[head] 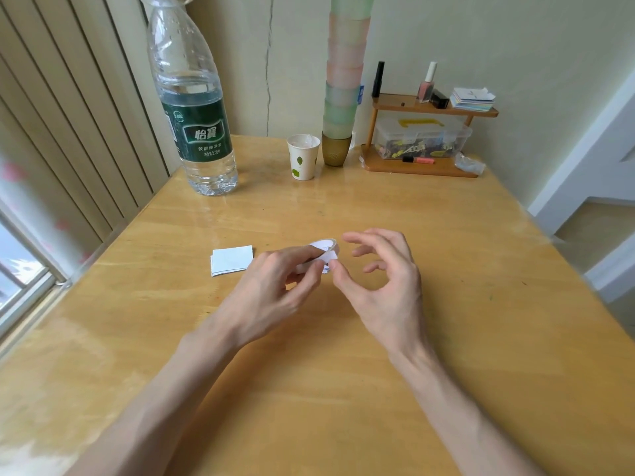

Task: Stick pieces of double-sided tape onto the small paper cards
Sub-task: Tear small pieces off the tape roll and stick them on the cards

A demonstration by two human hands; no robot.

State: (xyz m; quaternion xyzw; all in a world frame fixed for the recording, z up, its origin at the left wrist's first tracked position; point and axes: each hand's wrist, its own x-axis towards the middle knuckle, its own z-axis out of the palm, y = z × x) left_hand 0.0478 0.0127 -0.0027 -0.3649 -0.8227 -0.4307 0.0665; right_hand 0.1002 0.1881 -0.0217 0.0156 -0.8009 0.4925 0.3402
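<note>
Head view, wooden table (446,269).

Left hand (275,290): grasps the roll of tape (324,244) and holds it just above the table near the middle. The fingers curl under the white ring and the thumb lies over its near side. A short loose flap of tape (330,258) sticks out at the near right of the roll.

Right hand (381,290): released, grasping nothing. The fingers are loosely curved and spread apart, with the index finger raised clear of the roll. Only the thumb tip (338,271) meets the flap, beside the left thumb. A small white edge shows below the flap; I cannot tell what it is.

Paper cards (232,260): a small white stack lying flat on the table, just to the left of the left hand, touched by neither hand.

Far edge of the table, left to right: a large water bottle (196,132), a paper cup (303,156), a tall stack of plastic cups (343,80), and a wooden shelf (429,109) with a clear box (422,135) on its lower level.
</note>
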